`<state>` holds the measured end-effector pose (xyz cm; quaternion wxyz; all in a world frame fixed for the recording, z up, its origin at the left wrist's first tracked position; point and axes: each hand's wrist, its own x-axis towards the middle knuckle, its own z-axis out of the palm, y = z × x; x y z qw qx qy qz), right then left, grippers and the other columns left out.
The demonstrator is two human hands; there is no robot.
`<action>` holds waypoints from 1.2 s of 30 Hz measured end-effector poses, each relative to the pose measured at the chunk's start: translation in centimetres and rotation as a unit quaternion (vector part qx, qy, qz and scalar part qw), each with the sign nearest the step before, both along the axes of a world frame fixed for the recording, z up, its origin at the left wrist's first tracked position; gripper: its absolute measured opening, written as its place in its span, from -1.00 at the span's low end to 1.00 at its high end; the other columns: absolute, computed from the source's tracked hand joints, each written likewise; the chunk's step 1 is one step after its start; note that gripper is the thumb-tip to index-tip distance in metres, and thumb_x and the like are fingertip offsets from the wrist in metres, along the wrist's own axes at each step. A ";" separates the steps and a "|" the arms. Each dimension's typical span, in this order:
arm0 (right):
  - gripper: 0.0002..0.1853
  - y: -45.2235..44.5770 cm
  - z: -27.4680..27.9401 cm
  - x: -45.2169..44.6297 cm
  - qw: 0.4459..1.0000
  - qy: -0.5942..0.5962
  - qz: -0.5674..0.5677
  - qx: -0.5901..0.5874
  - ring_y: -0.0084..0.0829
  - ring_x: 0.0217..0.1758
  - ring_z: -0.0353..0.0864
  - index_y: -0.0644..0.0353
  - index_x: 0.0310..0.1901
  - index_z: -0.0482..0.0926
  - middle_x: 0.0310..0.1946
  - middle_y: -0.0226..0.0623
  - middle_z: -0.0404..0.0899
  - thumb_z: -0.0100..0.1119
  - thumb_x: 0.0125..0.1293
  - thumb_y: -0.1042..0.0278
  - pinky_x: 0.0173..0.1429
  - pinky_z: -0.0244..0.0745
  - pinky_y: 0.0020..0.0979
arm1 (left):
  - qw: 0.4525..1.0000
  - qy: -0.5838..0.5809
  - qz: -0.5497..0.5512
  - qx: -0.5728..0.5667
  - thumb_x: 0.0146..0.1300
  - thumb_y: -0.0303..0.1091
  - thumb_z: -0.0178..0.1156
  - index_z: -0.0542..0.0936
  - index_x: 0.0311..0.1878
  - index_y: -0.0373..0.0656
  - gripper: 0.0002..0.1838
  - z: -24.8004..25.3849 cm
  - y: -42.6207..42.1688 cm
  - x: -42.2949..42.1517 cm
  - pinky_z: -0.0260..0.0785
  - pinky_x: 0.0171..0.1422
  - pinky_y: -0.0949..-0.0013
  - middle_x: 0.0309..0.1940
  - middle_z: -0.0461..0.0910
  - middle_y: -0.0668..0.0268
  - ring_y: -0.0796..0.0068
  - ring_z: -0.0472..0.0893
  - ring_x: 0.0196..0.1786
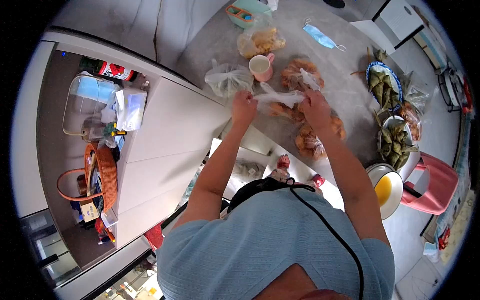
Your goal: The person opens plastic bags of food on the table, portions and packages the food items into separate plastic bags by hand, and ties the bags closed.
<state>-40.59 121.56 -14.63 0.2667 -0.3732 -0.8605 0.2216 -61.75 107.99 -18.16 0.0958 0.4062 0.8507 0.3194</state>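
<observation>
A clear plastic bag (pixel 281 96) with brown, round food pieces low in it stretches between my two hands over the grey table. My left hand (pixel 244 107) is closed on one end of its thin top, and my right hand (pixel 316 107) pinches the other end. Just beyond my left hand lies a knotted plastic bag (pixel 229 79), its contents hard to make out. A pink mug (pixel 261 67) stands between that bag and a bag of orange-brown food (pixel 299 75). Close by my right forearm rests another bag of brown food (pixel 311 142).
Farther back are a bag of yellowish food (pixel 262 41), a green box (pixel 247 12) and a blue face mask (pixel 320 36). Leaf-wrapped bundles fill a bowl (pixel 399 84) at right, near a pink stool (pixel 440 185). A shelf with an orange basket (pixel 107 175) is at left.
</observation>
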 end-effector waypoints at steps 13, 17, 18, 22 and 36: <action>-0.75 0.1 -0.1 1.9 0.980 -0.192 0.041 0.014 -0.18 0.01 0.51 0.08 -0.14 0.51 -0.09 -0.25 0.55 0.14 0.10 0.34 0.16 0.32 -0.18 | 0.995 -0.082 0.046 -0.041 0.23 -0.17 0.09 0.51 -0.20 -0.16 -0.75 -0.1 -1.3 2.8 0.39 -0.20 0.02 -0.33 0.61 0.06 -0.01 0.59 -0.25; -0.74 -2.7 4.8 0.8 0.981 -0.082 0.176 0.019 -0.17 0.03 0.50 0.13 -0.13 0.51 -0.09 -0.22 0.55 0.12 0.11 0.33 0.14 0.37 -0.19 | 0.998 -0.044 0.038 -0.028 0.23 -0.20 0.09 0.51 -0.20 -0.18 -0.76 0.0 -2.4 2.8 0.40 -0.18 0.02 -0.39 0.58 0.03 -0.04 0.58 -0.28; -0.74 -2.9 -0.3 -0.1 0.968 -0.045 0.243 0.046 -0.14 0.04 0.49 0.16 -0.12 0.50 -0.09 -0.19 0.54 0.09 0.12 0.35 0.12 0.38 -0.20 | 0.998 -0.044 0.037 -0.028 0.23 -0.20 0.09 0.51 -0.20 -0.18 -0.76 0.2 -2.2 3.4 0.40 -0.18 0.02 -0.39 0.58 0.03 -0.04 0.58 -0.28; -0.72 -6.3 -2.0 -3.2 0.944 -0.019 0.328 -0.009 -0.10 0.06 0.47 0.23 -0.07 0.47 -0.06 -0.11 0.50 -0.02 0.18 0.42 0.09 0.42 -0.18 | 0.975 0.188 -0.030 0.111 0.17 -0.19 0.13 0.54 -0.25 -0.07 -0.81 0.5 -0.5 4.3 0.39 -0.24 -0.02 -0.48 0.56 0.10 -0.05 0.57 -0.34; -0.52 -0.8 1.2 2.2 0.866 -0.478 0.149 -0.002 -0.03 0.09 0.52 0.01 0.18 0.38 0.11 0.02 0.40 0.06 0.16 0.38 -0.10 0.55 -0.06 | 0.995 0.027 0.090 0.030 0.17 -0.27 0.07 0.54 -0.23 -0.14 -0.81 -6.4 -1.4 -1.6 0.39 -0.23 0.02 -0.39 0.58 0.12 0.01 0.57 -0.28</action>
